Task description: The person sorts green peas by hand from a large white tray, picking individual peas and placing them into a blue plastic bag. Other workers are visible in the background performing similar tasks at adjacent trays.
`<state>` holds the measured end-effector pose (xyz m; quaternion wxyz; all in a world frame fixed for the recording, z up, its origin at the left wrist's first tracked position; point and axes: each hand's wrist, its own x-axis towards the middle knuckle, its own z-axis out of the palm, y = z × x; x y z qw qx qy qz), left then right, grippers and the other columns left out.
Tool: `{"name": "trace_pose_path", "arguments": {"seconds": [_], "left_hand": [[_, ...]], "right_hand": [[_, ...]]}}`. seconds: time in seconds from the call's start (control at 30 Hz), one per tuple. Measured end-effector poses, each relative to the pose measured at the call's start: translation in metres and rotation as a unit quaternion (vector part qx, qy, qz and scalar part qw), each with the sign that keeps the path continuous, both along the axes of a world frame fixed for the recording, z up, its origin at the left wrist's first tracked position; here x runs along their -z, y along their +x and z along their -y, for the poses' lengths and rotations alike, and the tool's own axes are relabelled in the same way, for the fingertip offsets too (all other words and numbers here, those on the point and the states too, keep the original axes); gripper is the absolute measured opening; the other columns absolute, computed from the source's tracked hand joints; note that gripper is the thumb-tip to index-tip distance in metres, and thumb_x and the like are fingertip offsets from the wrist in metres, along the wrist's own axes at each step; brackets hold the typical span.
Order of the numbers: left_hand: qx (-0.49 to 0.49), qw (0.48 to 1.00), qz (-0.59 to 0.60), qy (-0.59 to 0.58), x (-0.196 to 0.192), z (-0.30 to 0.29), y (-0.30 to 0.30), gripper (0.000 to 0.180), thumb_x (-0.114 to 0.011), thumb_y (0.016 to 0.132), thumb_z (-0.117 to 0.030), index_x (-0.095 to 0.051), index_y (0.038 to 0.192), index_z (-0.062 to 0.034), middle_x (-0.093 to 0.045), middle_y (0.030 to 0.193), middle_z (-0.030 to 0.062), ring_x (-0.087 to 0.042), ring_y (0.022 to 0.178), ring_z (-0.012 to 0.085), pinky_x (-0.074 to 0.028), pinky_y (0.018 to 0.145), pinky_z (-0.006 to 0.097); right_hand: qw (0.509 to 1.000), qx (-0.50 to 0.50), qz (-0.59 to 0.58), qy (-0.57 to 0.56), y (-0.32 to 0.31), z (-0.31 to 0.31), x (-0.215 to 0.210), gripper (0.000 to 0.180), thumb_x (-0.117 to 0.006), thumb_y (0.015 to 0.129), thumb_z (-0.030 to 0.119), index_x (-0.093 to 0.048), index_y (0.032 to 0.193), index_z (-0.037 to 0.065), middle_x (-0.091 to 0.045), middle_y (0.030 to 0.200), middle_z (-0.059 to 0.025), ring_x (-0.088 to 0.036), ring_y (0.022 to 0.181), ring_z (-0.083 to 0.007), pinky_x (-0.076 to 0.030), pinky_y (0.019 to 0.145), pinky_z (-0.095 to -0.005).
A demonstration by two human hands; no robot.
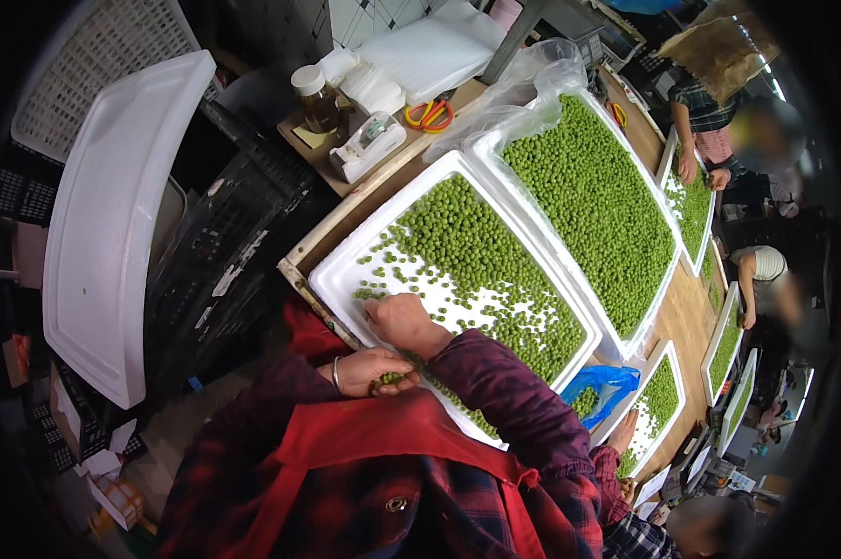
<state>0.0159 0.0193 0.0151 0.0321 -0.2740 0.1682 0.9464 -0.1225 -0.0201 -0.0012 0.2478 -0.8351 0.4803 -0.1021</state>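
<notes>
I see the left hand point(362, 372) cupping green peas point(389, 379); I can't tell if the right hand point(406, 323), over the white foam tray point(335, 278), pinches any.

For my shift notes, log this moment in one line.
left hand: cupping green peas | right hand: at white tray | beside it: fuller tray

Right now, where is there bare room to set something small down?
The widest bare wood on the table lies between the heaped tray, the far trays and the co-worker's tray at lower right. Small white patches show in the near tray, among peas by the right hand. It's crowded around the jar and scissors.
</notes>
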Motion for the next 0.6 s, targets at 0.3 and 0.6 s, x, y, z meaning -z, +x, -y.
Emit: {"name": "trace_pose_path", "arguments": {"seconds": [0.3,0.6], "left_hand": [[-0.034,0.999,0.014,0.038,0.0,0.001,0.002,0.026,-0.044,0.095,-0.019,-0.058,0.095,0.0026,-0.054,0.075,0.0054,-0.043,0.05,0.0085,-0.033,0.043,0.019],[-0.275,0.95,0.019,0.149,0.016,0.01,-0.002,0.025,-0.042,0.095,-0.024,-0.057,0.093,-0.0035,-0.061,0.079,0.0056,-0.059,0.065,0.0157,-0.047,0.054,0.024]], "right_hand": [[0.998,0.036,0.044,0.006,-0.005,0.0,0.005,0.013,-0.059,0.076,0.018,-0.06,0.078,0.005,-0.061,0.062,-0.0145,-0.06,0.056,-0.0321,-0.048,0.052,-0.0414],[0.911,0.14,0.306,0.239,-0.053,-0.032,-0.067,0.013,-0.063,0.081,0.009,-0.066,0.088,-0.001,-0.066,0.072,-0.0082,-0.061,0.063,-0.0116,-0.049,0.059,-0.026]]}}
